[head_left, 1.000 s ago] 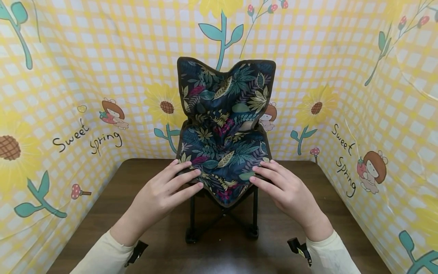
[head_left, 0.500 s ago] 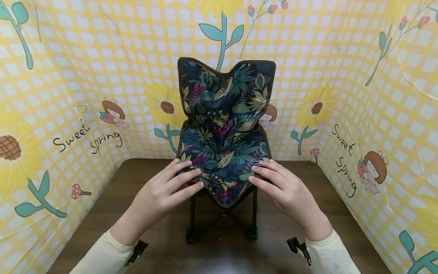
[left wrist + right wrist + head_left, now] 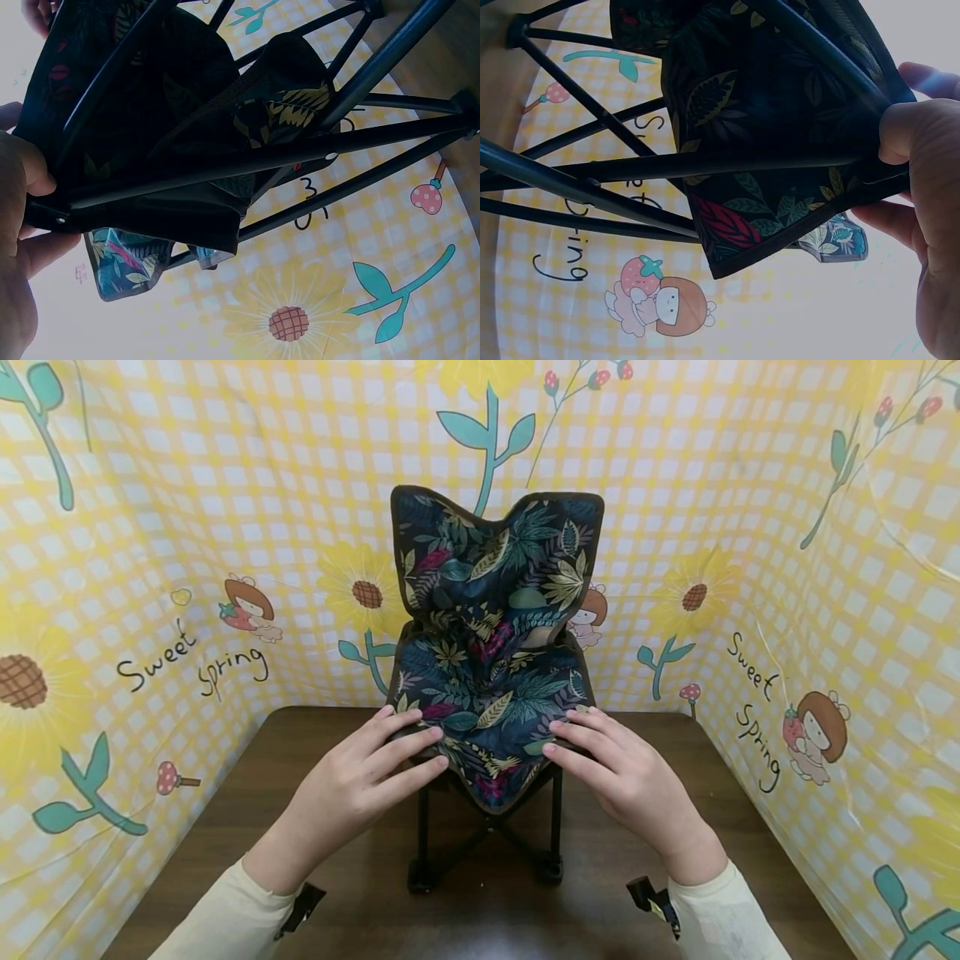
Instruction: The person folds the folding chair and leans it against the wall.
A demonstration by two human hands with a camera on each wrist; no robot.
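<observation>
A small folding chair (image 3: 491, 693) stands upright near the middle of the dark brown tabletop (image 3: 225, 827), facing the person. Its seat and backrest are dark cloth printed with green, yellow and pink leaves, and the backrest rises in two peaked corners. Black metal legs (image 3: 483, 843) cross beneath the seat and end in feet resting on the tabletop.

The left hand (image 3: 352, 781) lies on the front left corner of the seat, fingers spread and nearly straight across the cloth. The left wrist view shows its thumb (image 3: 30, 176) tucked under the seat edge against a black frame bar (image 3: 247, 161), so the grip lightly clasps that corner between fingers above and thumb below. The right hand (image 3: 626, 777) mirrors it on the front right corner, fingers stretched over the cloth; in the right wrist view its thumb (image 3: 904, 131) presses the seat's edge from below where the frame bars meet. Both hands touch the chair, well apart from each other, with the seat's front point hanging between them.

Cream sleeves (image 3: 225, 914) cover both forearms, each with a black strap at the wrist. Around the tabletop on three sides hangs a yellow checked backdrop (image 3: 187, 527) printed with sunflowers, teal stems, small cartoon figures and the words "Sweet spring".
</observation>
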